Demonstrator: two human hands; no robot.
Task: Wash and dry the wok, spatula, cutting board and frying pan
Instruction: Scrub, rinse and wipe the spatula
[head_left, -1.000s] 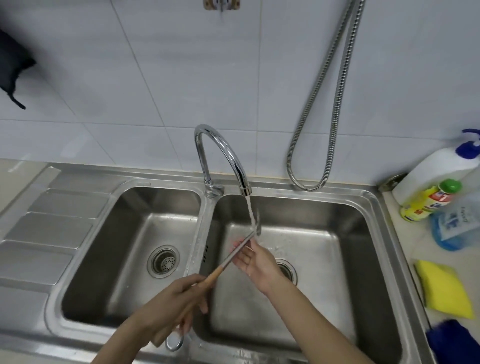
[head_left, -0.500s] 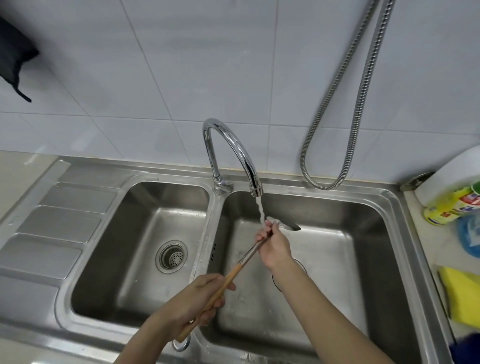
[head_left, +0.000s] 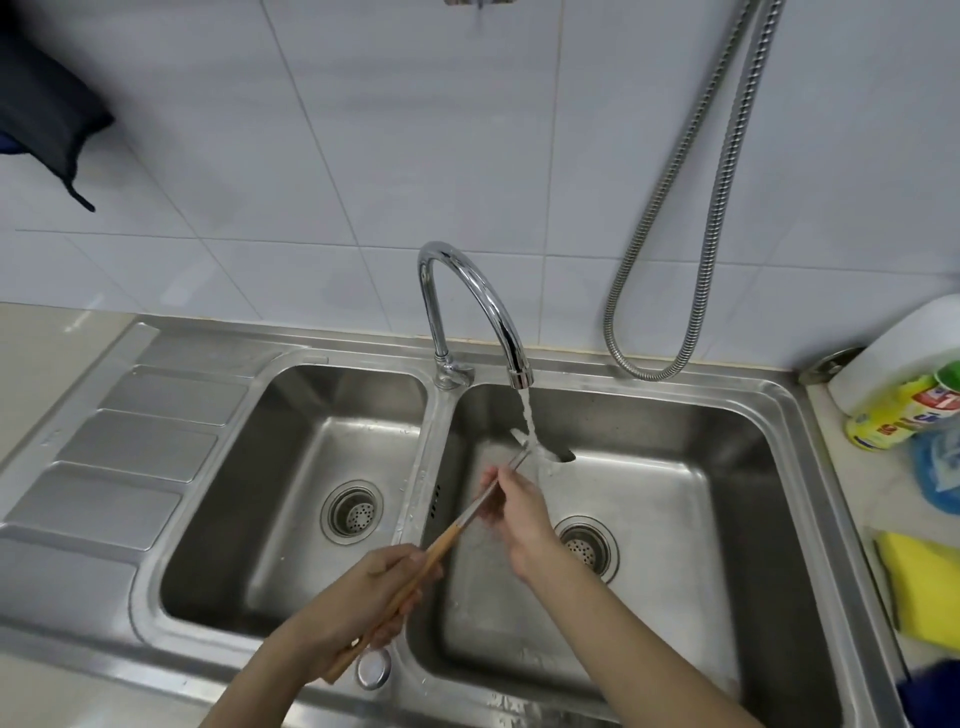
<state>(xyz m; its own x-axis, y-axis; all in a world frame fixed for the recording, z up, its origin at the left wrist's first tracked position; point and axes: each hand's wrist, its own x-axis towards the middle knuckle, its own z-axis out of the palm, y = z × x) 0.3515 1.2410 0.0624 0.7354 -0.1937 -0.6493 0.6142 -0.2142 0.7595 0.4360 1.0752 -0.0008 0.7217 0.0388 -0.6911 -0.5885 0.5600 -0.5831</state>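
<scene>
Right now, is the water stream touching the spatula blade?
Touching. The head view shows the water stream landing on the spatula blade and splashing off.

The spatula (head_left: 470, 525) is long and thin, with a brown wooden handle and a shiny metal stem. It is held slanted over the right side of the sink. Its flat metal end is being wetted under running water.
</scene>
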